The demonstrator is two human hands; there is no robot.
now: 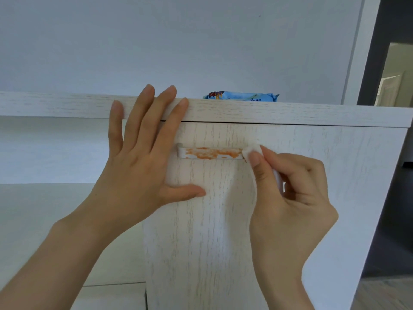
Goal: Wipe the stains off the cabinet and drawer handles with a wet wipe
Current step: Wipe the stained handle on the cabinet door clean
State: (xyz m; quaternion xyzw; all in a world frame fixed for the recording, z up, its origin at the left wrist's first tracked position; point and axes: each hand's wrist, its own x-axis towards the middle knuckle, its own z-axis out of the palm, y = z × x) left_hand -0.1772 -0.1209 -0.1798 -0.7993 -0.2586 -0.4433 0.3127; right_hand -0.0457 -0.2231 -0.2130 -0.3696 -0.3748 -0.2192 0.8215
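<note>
My right hand (pixel 288 193) pinches the soft, limp wipe (pixel 252 151) at the stained handle's (pixel 210 153) right end; I'd keep it folded at the fingertips. My left hand (pixel 143 151) lies flat, bracing the door (pixel 212 242).

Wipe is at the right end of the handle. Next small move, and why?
Probably drag the wipe leftward along the handle. The right hand pinches it at the handle's right end, and orange stains cover nearly the whole bar, unwiped. The left hand lies flat on the door, bracing it.
</note>
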